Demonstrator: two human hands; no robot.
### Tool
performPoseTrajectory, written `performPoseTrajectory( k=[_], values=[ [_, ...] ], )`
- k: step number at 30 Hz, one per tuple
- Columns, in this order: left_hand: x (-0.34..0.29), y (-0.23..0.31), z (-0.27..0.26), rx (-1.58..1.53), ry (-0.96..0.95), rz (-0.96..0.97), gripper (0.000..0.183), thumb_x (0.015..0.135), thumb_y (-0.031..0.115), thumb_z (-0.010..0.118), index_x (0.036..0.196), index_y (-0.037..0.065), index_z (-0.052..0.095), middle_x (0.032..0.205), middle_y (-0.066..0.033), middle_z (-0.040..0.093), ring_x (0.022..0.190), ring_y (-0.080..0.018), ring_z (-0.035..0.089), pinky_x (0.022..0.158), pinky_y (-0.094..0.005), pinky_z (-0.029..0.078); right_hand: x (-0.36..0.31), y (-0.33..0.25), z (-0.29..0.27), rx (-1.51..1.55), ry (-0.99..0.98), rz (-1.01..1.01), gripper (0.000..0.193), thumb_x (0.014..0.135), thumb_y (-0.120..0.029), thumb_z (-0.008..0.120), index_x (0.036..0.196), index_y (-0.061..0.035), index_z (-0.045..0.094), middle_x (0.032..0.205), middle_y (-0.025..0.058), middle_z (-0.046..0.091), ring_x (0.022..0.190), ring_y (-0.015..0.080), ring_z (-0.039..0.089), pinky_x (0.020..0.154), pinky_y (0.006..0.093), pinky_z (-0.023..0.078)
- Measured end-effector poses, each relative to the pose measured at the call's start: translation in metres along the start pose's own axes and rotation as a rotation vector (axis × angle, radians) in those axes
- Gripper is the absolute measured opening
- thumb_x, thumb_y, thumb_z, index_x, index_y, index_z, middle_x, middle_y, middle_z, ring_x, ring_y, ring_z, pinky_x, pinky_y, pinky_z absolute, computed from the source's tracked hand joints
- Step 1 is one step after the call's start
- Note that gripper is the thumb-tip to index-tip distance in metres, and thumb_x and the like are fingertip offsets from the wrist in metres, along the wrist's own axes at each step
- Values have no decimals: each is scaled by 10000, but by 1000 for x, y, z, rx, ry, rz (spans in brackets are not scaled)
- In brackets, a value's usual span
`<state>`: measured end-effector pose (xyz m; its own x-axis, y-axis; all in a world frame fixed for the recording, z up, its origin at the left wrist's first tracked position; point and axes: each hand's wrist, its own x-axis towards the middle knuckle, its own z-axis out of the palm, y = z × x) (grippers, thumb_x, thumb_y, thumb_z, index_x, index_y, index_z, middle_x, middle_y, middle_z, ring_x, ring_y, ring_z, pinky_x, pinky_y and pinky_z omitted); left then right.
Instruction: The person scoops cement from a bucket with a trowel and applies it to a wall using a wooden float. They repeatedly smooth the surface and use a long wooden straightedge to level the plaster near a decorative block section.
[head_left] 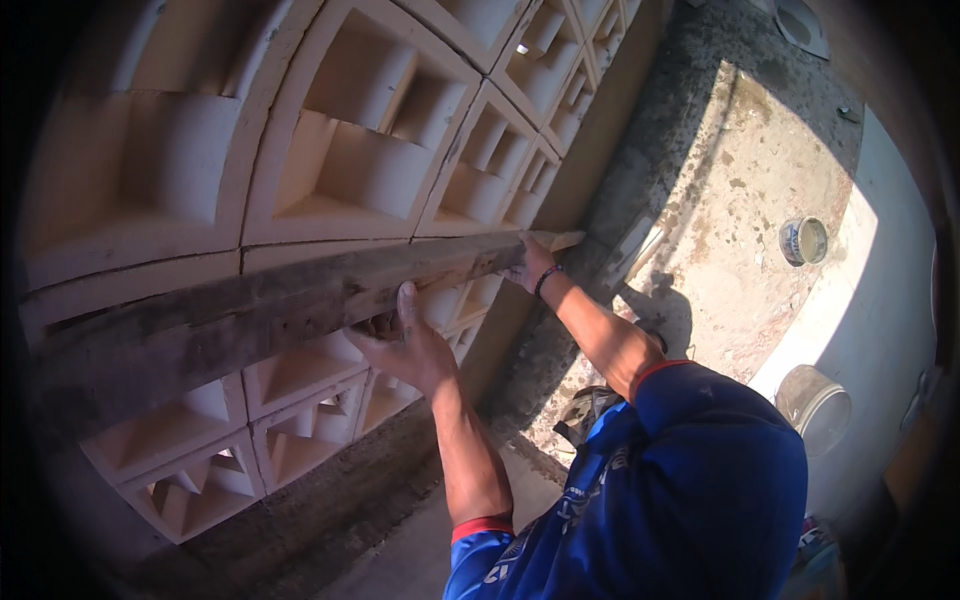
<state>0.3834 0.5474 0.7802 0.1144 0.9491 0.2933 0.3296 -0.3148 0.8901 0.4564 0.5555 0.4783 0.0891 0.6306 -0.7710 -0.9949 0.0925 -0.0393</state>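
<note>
A long, worn wooden plank (pixel 225 315) lies across the face of a wall of pale openwork blocks (pixel 375 180), running from the left side toward the upper right. My left hand (pixel 408 348) holds its lower edge near the middle, the thumb raised against the plank's front and the fingers curled underneath, partly hidden. Farther along, close to the plank's narrow far end, my right hand (pixel 528 264) is closed on it; some of those fingers are out of sight. A dark bracelet circles the right wrist. Both arms come out of blue sleeves with red cuffs.
On the sunlit, stained concrete floor (pixel 740 190) stands a small open tin (pixel 803 241). A pale bucket (pixel 815 410) is nearer, beside a white surface (pixel 870 270) on the right. A pale thin strip (pixel 640 245) lies by the wall's base.
</note>
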Motion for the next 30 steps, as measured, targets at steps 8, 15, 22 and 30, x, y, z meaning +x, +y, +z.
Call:
performPoseTrajectory(
  k=[8, 15, 22, 30],
  values=[
    [-2, 6, 4, 21, 28, 45, 610, 795, 35, 737, 1290, -51, 391, 1168, -161, 547, 1006, -204, 554, 854, -322, 460, 4, -6, 2, -29, -13, 13, 426, 935, -483, 453, 1143, -117, 519, 1083, 100, 607, 906, 291, 606, 664, 369, 503],
    [-28, 20, -13, 41, -32, 89, 744, 788, 65, 748, 1362, -36, 284, 1329, -212, 398, 1176, -259, 458, 1025, -382, 370, -54, 3, 8, 65, 28, -56, 396, 927, -457, 455, 1123, -118, 521, 1016, 105, 613, 848, 275, 605, 677, 408, 479],
    [-81, 39, -78, -345, 307, 105, 714, 813, -91, 637, 1414, 26, 269, 1334, -130, 418, 1183, -207, 473, 1021, -356, 408, -166, 72, -13, -236, 77, 161, 397, 961, -462, 423, 1064, -95, 531, 835, 105, 615, 666, 251, 611, 601, 396, 510],
    [-135, 39, -267, -222, 716, 93, 781, 691, -56, 667, 1390, 19, 328, 1116, -130, 532, 938, -240, 584, 885, -390, 496, -158, 37, -124, -1963, -399, 181, 247, 860, -249, 599, 887, -15, 677, 823, 152, 680, 603, 195, 656, 569, 333, 500]
  ],
)
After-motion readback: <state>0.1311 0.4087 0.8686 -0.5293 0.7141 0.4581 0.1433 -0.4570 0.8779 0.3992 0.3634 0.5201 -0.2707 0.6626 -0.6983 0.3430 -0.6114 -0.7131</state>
